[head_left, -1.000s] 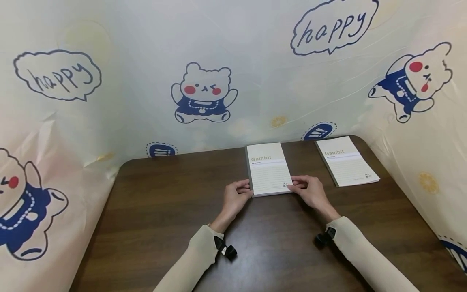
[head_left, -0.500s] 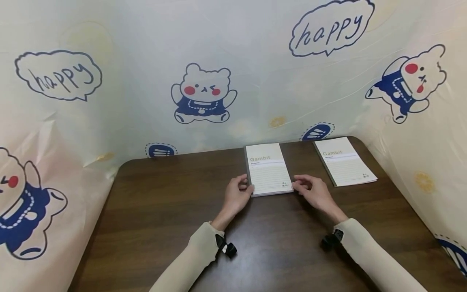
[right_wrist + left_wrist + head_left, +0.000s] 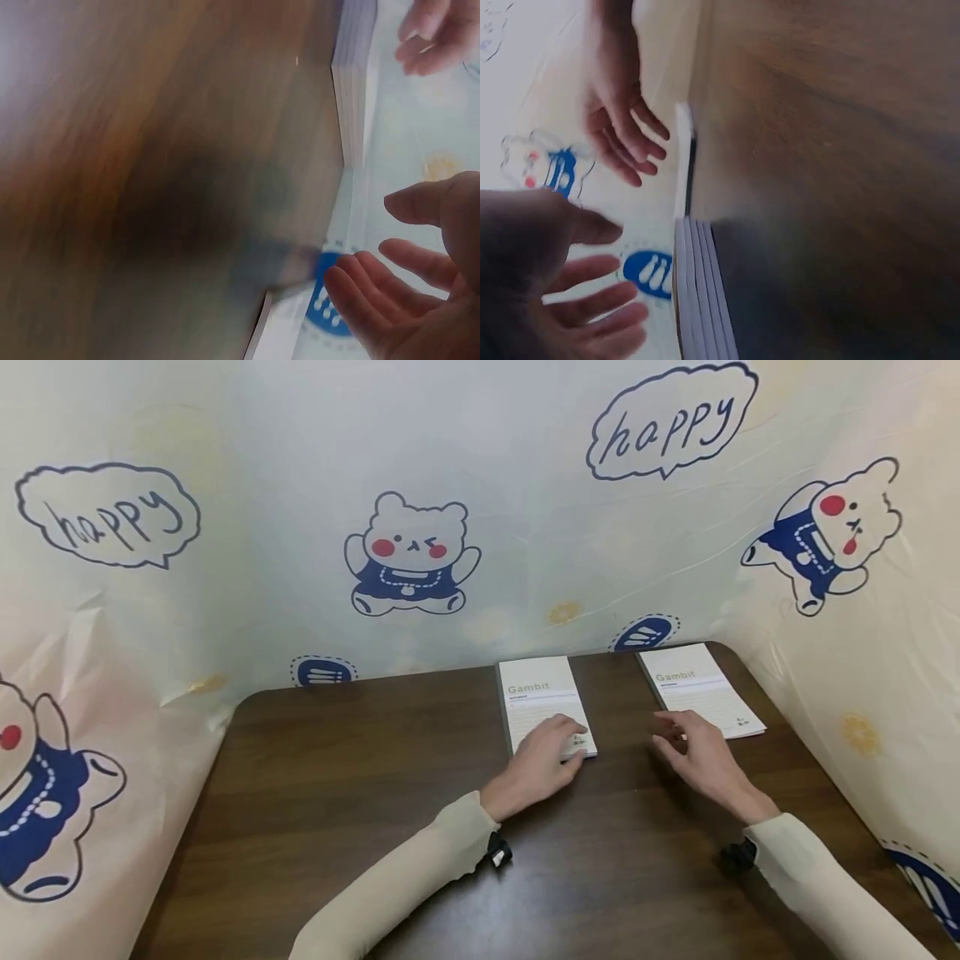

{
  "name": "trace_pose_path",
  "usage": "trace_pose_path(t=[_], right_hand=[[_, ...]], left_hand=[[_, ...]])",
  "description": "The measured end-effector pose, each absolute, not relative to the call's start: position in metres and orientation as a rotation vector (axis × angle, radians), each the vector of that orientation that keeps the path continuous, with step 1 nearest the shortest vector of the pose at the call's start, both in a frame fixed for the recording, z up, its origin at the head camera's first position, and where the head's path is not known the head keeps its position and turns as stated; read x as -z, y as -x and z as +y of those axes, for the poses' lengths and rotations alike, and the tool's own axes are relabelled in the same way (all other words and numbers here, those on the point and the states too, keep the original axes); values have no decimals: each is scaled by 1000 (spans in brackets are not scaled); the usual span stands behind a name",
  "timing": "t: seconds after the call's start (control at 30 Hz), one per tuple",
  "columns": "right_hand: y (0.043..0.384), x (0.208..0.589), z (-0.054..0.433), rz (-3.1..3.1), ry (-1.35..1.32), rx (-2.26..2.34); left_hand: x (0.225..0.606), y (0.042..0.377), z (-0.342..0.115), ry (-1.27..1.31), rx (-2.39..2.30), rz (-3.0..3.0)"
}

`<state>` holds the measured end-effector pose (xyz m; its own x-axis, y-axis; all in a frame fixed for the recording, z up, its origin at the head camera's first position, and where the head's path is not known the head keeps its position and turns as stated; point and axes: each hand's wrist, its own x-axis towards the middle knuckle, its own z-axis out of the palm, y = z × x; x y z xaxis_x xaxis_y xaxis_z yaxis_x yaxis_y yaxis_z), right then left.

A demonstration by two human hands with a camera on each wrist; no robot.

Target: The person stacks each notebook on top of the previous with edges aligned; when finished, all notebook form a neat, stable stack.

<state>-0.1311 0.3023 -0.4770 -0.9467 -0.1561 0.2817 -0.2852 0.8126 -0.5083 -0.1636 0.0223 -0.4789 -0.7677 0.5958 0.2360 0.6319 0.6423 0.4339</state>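
A stack of several white notebooks (image 3: 536, 681) marked "Gambit" lies near the back of the table. My left hand (image 3: 532, 768) is over its near edge, fingers spread and relaxed. The left wrist view shows this hand (image 3: 570, 285) apart from the layered page edges of the stack (image 3: 701, 300). Further right lies a second, thinner "Gambit" notebook (image 3: 693, 681). Beside its near left corner hovers my right hand (image 3: 701, 760), fingers loosely bent and holding nothing. In the right wrist view, a gap parts that hand (image 3: 412, 285) from the thin notebook (image 3: 277, 330).
Both notebook piles rest on a dark brown wooden table (image 3: 360, 752) with rounded back corners. A pale sheet (image 3: 300, 568) printed with bears and "happy" bubbles hangs behind and at both sides. Black wrist cameras sit at the cuffs of both cream sleeves (image 3: 420, 860).
My right hand has let go of the stack and moved right to the thin notebook. My left hand has left the stack's left side and shifted right over its near edge.
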Motion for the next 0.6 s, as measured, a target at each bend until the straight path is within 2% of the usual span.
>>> trace_pose_path(t=[0.27,0.6], right_hand=[[126,481,343,-2835,-279,-689],[124,496,391,-2993,-140,-604]], left_hand=[[470,159,87,1474,229,-2909],[478,164,142,1595,12,-2985]])
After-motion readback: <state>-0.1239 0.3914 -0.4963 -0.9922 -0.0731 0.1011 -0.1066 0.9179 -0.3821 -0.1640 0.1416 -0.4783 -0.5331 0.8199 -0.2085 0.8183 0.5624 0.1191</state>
